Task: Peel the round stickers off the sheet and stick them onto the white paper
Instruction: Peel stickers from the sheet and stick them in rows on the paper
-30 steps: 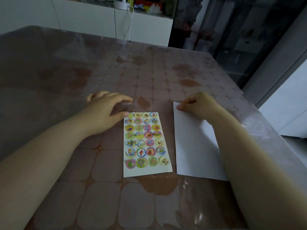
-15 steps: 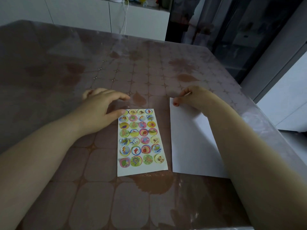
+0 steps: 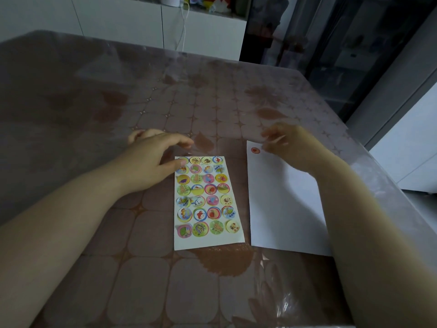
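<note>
A sticker sheet [image 3: 207, 202] with several colourful round stickers lies flat in front of me. My left hand [image 3: 153, 159] rests at its top left corner, thumb tip pressing on the sheet, fingers relaxed over the table. To the right lies the white paper [image 3: 281, 209]. One red round sticker [image 3: 255, 150] is stuck near its top left corner. My right hand [image 3: 287, 144] hovers just right of that sticker, lifted off the paper, fingers loosely spread and holding nothing; it looks motion-blurred.
The table [image 3: 118, 102] wears a brown patterned cloth under clear plastic. Its right edge runs close beside the white paper. White cabinets [image 3: 132, 22] stand behind the table, and a dark glass door [image 3: 331, 43] is at the back right.
My right hand, which pressed the red sticker onto the paper's top left corner, has lifted away to the right and opened. The sticker stays on the paper. My left hand kept its place.
</note>
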The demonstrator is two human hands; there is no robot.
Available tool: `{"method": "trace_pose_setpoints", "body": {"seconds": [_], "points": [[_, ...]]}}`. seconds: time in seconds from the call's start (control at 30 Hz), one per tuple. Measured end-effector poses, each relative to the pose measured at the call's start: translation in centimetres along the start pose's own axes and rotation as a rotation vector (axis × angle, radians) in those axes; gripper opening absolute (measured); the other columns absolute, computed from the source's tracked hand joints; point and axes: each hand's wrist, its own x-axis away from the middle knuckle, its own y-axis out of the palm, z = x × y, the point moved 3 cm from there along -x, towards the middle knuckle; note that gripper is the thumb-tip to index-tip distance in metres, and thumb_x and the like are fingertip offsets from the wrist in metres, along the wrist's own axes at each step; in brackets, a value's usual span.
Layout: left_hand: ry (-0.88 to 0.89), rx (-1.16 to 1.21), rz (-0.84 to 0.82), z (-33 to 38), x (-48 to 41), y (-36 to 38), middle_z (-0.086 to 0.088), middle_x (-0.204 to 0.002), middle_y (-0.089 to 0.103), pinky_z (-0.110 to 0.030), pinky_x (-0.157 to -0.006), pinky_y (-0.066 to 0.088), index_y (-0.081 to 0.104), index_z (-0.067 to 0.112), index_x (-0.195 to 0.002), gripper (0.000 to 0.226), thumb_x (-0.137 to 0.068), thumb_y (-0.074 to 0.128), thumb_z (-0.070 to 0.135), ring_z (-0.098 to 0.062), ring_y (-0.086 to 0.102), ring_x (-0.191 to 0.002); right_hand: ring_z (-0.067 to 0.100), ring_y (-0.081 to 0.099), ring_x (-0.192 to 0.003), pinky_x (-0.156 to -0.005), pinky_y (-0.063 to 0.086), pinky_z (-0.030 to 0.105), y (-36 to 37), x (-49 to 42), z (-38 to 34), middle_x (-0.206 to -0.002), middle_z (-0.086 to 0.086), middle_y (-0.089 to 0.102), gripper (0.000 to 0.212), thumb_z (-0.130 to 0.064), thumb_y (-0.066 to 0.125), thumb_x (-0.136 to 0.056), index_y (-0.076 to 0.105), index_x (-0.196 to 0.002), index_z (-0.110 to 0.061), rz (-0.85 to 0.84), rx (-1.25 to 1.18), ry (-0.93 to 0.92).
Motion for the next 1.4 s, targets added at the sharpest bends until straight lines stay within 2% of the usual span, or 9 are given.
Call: {"method": "trace_pose_setpoints", "body": {"seconds": [0.13, 0.3, 0.43, 0.5, 0.57, 0.73, 0.97, 1.17, 1.4], "points": [[-0.008, 0.014, -0.050, -0.1, 0.0, 0.2, 0.031, -0.111, 0.044, -0.020, -0.092, 0.006, 0.046, 0.037, -0.122, 0.055, -0.070, 0.043, 0.052, 0.005, 0.028, -0.110, 0.017, 0.031, -0.133, -0.098, 0.027, 0.027, 1.1, 1.9, -0.9, -0.147, -0.009, 0.029, 0.082, -0.049, 0.065, -0.076, 0.018, -0.143, -0.039, -0.391, 0.163, -0.033], [-0.011, 0.005, -0.111, -0.4, 0.1, 0.5, 0.036, -0.112, 0.044, -0.025, -0.097, 0.007, 0.040, 0.041, -0.125, 0.066, -0.064, 0.036, 0.067, 0.004, 0.029, -0.115, 0.017, 0.028, -0.136, -0.102, 0.025, 0.028, 0.8, 2.6, -1.9, -0.150, -0.012, 0.026, 0.098, -0.047, 0.075, -0.065, 0.014, -0.142, -0.044, -0.438, 0.211, -0.109], [-0.022, 0.020, -0.100, -0.2, -0.1, 0.4, 0.043, -0.099, 0.044, -0.028, -0.094, 0.011, 0.042, 0.043, -0.122, 0.065, -0.061, 0.044, 0.066, 0.004, 0.032, -0.110, 0.004, 0.036, -0.127, -0.095, 0.024, 0.016, 1.3, 2.2, -4.1, -0.143, -0.014, 0.039, 0.067, -0.045, 0.071, -0.072, 0.041, -0.132, -0.042, -0.246, 0.067, -0.271], [-0.024, 0.025, -0.096, 0.0, -0.1, 0.3, 0.043, -0.095, 0.044, -0.026, -0.093, 0.011, 0.043, 0.043, -0.122, 0.065, -0.060, 0.045, 0.066, 0.003, 0.032, -0.108, 0.008, 0.049, -0.115, -0.084, 0.031, 0.007, 2.6, 1.7, -5.6, -0.125, -0.006, 0.055, 0.042, -0.038, 0.068, -0.078, 0.059, -0.119, -0.031, -0.112, 0.034, -0.379], [-0.046, 0.040, -0.089, 0.2, -0.1, 0.2, 0.039, -0.096, 0.045, -0.024, -0.092, 0.010, 0.044, 0.041, -0.122, 0.062, -0.063, 0.050, 0.057, 0.001, 0.032, -0.110, 0.014, 0.053, -0.105, -0.077, 0.034, 0.011, 4.5, 1.3, -6.8, -0.110, -0.001, 0.059, 0.029, -0.033, 0.068, -0.080, 0.067, -0.108, -0.025, -0.052, 0.051, -0.414], [-0.055, -0.022, -0.075, 0.4, 0.0, 0.2, 0.015, -0.123, 0.049, -0.027, -0.092, 0.014, 0.045, 0.037, -0.125, 0.064, -0.063, 0.049, 0.054, -0.013, 0.031, -0.123, 0.018, 0.056, -0.096, -0.082, 0.045, 0.031, 6.4, 0.6, -8.0, -0.094, -0.003, 0.060, 0.020, -0.030, 0.071, -0.077, 0.072, -0.097, -0.025, -0.066, -0.041, -0.424], [-0.087, 0.010, -0.059, 0.3, 0.0, 0.1, 0.022, -0.107, 0.054, -0.031, -0.095, 0.014, 0.047, 0.039, -0.120, 0.055, -0.069, 0.056, 0.056, -0.009, 0.035, -0.117, 0.021, 0.053, -0.092, -0.087, 0.042, 0.041, 6.9, 0.5, -8.3, -0.084, -0.015, 0.051, 0.013, -0.027, 0.069, -0.078, 0.075, -0.089, -0.025, -0.011, -0.001, -0.526], [-0.118, -0.046, -0.030, 0.7, 0.1, 0.0, 0.016, -0.112, 0.055, -0.034, -0.101, 0.011, 0.048, 0.035, -0.122, 0.050, -0.076, 0.064, 0.044, -0.012, 0.033, -0.122, 0.022, 0.053, -0.097, -0.089, 0.040, 0.038, 7.2, 0.4, -8.2, -0.097, -0.005, 0.067, 0.017, -0.027, 0.060, -0.087, 0.070, -0.099, -0.023, 0.074, 0.005, -0.513], [-0.103, -0.037, -0.027, 0.6, 0.1, 0.1, 0.026, -0.099, 0.053, -0.033, -0.099, 0.011, 0.050, 0.037, -0.118, 0.046, -0.075, 0.065, 0.043, -0.007, 0.034, -0.113, -0.005, 0.062, -0.065, -0.066, 0.051, 0.015, 2.9, 0.4, -6.9, -0.076, -0.008, 0.069, 0.007, -0.009, 0.069, -0.079, 0.071, -0.083, -0.015, -0.037, -0.424, -0.290]]}}
